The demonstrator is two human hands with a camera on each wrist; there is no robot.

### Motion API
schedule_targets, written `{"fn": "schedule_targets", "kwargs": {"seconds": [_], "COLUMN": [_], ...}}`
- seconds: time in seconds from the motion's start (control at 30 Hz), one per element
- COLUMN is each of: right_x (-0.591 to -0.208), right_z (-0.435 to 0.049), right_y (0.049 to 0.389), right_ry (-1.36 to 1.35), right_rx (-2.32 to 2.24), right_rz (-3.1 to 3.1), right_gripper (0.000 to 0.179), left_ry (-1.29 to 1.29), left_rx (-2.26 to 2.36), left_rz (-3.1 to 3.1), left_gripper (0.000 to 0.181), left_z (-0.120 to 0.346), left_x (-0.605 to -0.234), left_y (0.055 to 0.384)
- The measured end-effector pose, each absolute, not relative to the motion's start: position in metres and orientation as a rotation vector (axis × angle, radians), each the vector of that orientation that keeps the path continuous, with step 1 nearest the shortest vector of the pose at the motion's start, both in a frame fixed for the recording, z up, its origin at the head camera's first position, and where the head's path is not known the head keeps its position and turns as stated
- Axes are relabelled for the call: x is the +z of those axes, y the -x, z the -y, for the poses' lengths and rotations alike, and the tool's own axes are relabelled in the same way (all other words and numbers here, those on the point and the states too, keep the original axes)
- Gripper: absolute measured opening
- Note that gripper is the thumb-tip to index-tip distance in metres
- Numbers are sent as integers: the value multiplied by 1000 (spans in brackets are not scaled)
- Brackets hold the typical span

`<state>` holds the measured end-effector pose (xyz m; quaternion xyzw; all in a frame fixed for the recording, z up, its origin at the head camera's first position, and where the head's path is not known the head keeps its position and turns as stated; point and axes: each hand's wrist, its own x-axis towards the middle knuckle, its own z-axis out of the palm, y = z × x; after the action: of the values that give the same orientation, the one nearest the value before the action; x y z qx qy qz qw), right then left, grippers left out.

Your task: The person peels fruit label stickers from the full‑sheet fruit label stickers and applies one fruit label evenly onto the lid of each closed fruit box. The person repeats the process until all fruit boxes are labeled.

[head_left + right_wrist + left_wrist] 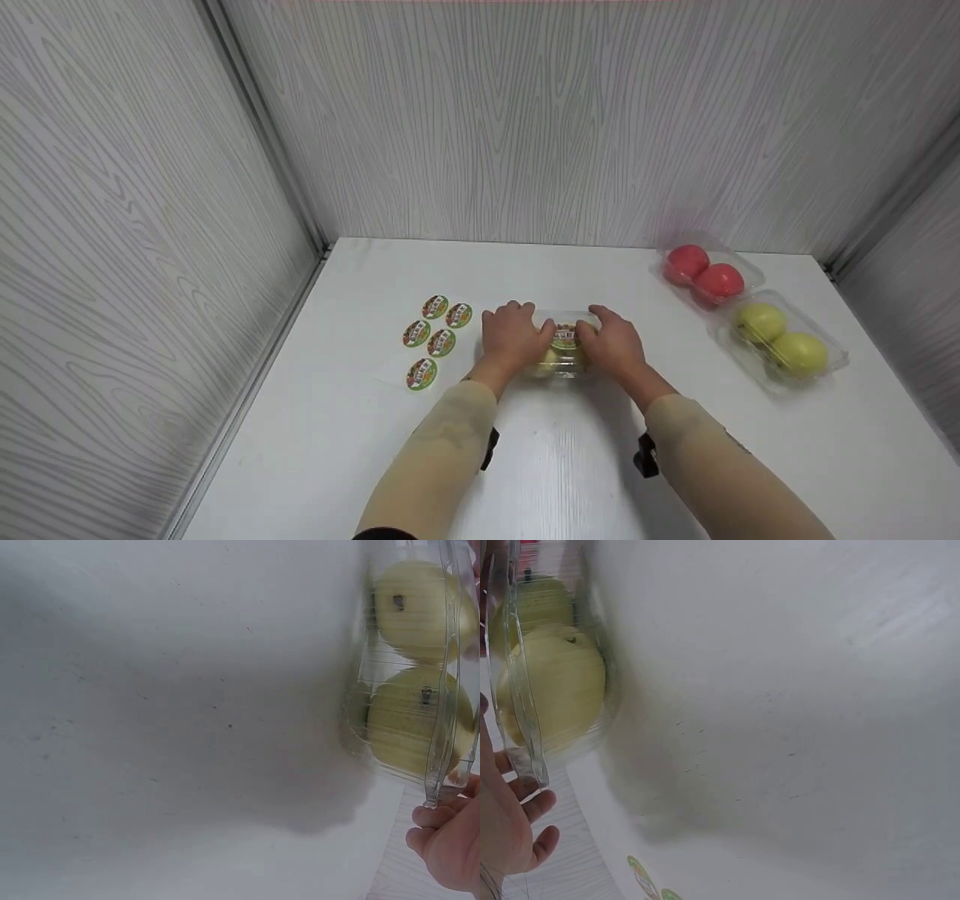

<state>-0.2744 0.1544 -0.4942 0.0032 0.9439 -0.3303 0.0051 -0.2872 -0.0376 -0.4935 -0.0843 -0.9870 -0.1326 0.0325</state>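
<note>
Both hands grip a clear plastic fruit box [559, 369] in the middle of the table, one at each end. My left hand [516, 335] has its thumb on the lid by a round printed sticker [564, 337]. From the other side, the thumb of my right hand [613, 346] presses beside the same sticker. In the wrist views, fingers curl around the rim of the box at its ends. Two yellow-green, apple-like fruits [409, 720] show through the box wall. The lid lies over them, its edge against the rim.
Several round stickers [441, 343] lie on the white table [337, 450] left of the box. To the right stand an open-lidded clear box [750, 274] with two red fruits and another clear box [838, 358] with two yellow-green ones. Wood-grain panels [487, 127] enclose the table.
</note>
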Motion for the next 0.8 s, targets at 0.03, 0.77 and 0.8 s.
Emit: {"fn": "schedule_targets", "kwargs": {"seconds": [0.03, 0.77, 0.8], "right_x": [-494, -492, -493], "right_z": [-156, -164, -164], "right_y": [274, 264, 264], "right_ry": [-9, 112, 109], "right_rx": [-1050, -983, -984], "right_rz": [-2945, -2927, -2926], "right_gripper": [62, 82, 82], "left_ry": [260, 330, 327], "left_rx": [-428, -458, -452], "left_rz": [3037, 3040, 3041], "left_gripper": [62, 78, 78], "left_z": [38, 48, 48], "left_x": [-494, -489, -489], "left_y": [287, 272, 272]}}
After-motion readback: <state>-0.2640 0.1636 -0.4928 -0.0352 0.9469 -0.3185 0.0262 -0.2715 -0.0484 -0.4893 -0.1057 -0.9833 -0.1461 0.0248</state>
